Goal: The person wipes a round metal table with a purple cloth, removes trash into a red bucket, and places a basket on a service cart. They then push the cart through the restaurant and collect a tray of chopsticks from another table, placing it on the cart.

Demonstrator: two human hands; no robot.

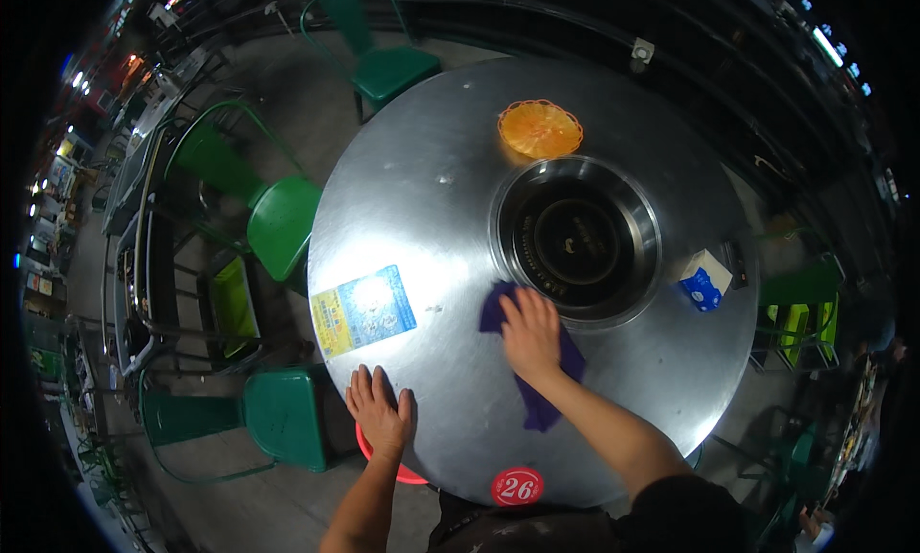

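My right hand (530, 334) presses flat, fingers spread, on the purple cleaning cloth (537, 380) beside the sunken burner well (575, 239). My left hand (377, 411) rests open on the round steel table (431, 198) edge, holding nothing. Wiping appears underway; next stroke probably needs steady downward pressure.

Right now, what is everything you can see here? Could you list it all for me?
table: one, round, shiny metal, centre
well: one, dark, sunk in the table's middle
basket: one, orange, table's far side beside the well
card: one, blue and yellow, flat on the table's left
box: one, white and blue, table's right
round sticker: one, red, table's near edge
cloth: one, purple, under the right hand
chairs: several, green, around the table
left hand: flat on the table's near edge
right hand: pressed on the cloth by the well
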